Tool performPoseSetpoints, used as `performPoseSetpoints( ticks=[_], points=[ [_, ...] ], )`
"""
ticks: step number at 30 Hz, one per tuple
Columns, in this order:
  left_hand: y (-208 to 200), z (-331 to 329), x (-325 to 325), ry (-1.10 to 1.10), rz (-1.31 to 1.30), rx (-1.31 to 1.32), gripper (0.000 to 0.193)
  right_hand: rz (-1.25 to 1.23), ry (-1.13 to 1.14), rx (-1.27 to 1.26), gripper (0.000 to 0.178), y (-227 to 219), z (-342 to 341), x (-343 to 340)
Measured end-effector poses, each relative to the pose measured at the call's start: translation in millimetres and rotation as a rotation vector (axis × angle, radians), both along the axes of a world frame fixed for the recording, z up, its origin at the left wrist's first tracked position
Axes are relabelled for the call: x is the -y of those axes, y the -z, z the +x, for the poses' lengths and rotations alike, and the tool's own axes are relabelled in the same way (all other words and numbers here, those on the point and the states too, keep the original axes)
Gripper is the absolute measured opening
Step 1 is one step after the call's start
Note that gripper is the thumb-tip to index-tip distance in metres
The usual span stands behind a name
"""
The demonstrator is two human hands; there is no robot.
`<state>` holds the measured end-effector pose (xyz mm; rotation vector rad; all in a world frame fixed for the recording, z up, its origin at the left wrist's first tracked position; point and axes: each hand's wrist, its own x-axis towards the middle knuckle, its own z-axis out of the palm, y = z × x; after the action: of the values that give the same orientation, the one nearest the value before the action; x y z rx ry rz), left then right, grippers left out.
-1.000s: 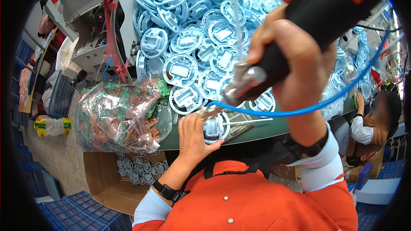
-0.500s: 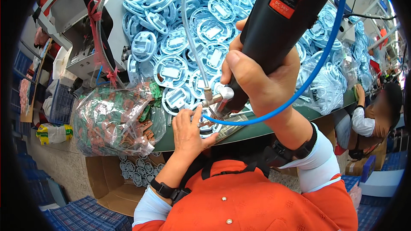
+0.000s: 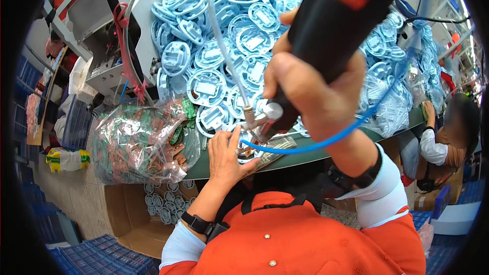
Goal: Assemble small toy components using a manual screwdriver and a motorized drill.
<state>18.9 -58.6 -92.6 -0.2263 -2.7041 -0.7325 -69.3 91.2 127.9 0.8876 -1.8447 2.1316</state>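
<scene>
My right hand [image 3: 318, 89] is wrapped around a thick black electric screwdriver [image 3: 336, 25] with a red label, held at a slant, its lower end down by my left hand. Both the tool's upper part and this hand are smeared by motion. A metal fitting [image 3: 262, 117] at the tool's nose joins a clear hose [image 3: 219, 30] and a blue hose [image 3: 326, 142]. At the green table's front edge, my left hand [image 3: 224, 155] grips a round light blue plastic housing [image 3: 249, 159] between fingers and thumb. The screwdriver's tip is partly hidden by the fitting and hoses.
A large heap of similar blue housings [image 3: 254, 38] covers the table beyond. To the left lie a clear bag of green and brown circuit boards [image 3: 142, 137] and a grey machine [image 3: 109, 66]. Below stands a cardboard box [image 3: 125, 214] holding round parts. Another person [image 3: 440, 140] sits at right.
The screwdriver and my right hand have shifted slightly and are now blurred. My left hand stays on the housing. The whole view has moved a little.
</scene>
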Motion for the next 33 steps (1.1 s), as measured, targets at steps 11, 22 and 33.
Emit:
performPoseSetpoints(
  ticks=[11, 22, 33],
  points=[
    [-11, -3, 2, 0.006, 0.049, -0.048, 0.089, -0.063, -0.118, -0.010, 0.045, 27, 19, 25],
    [-14, 0, 1, -0.037, 0.097, 0.023, 0.078, -0.039, -0.062, -0.018, 0.043, 41, 14, 29],
    [-23, 4, 4, -0.003, 0.280, 0.174, 0.067, 0.058, -0.071, 0.001, 0.040, 37, 12, 25]
  ],
)
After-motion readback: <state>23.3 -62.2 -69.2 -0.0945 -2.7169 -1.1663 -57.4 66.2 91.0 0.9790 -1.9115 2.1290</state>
